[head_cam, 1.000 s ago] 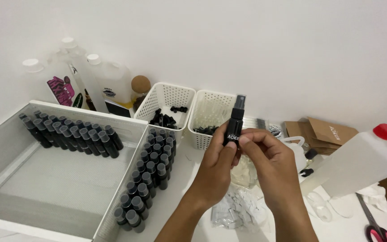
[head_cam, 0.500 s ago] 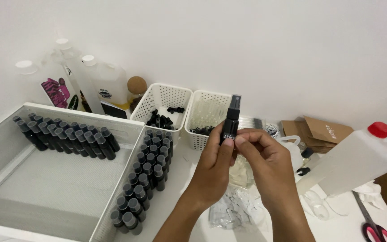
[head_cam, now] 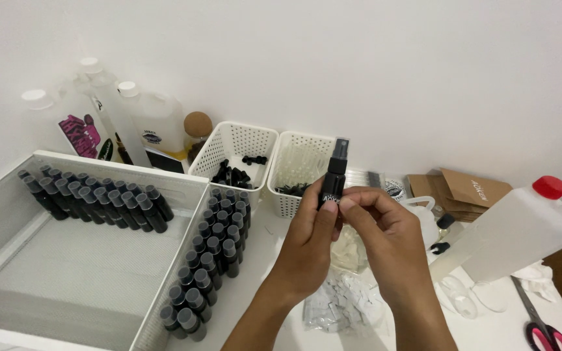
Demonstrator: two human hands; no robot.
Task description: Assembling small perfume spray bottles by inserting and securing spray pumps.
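Little has been shifted since the earlier frame; the small black spray bottle (head_cam: 333, 179) is kept upright between both hands, raised slightly, above the table (head_cam: 261, 286) and in front of the two white baskets (head_cam: 232, 146); the step in hand is judged to be the fitting of a label or the seating of the spray top, though which cannot be told; for the next move a firm pinch and a steady upright bottle would be called for. The left hand (head_cam: 310, 244) is closed round the lower body of the bottle; its fingers (head_cam: 326, 218) are curled tight against it; the right hand (head_cam: 385, 231) is set against the same spot, its fingers (head_cam: 359, 198) bent and pressed to the bottle's side, not released. Rows of like black bottles (head_cam: 206, 260) are stood beside the white tray (head_cam: 183, 188); a large clear jug with a red cap (head_cam: 521, 227) is lying to the right.
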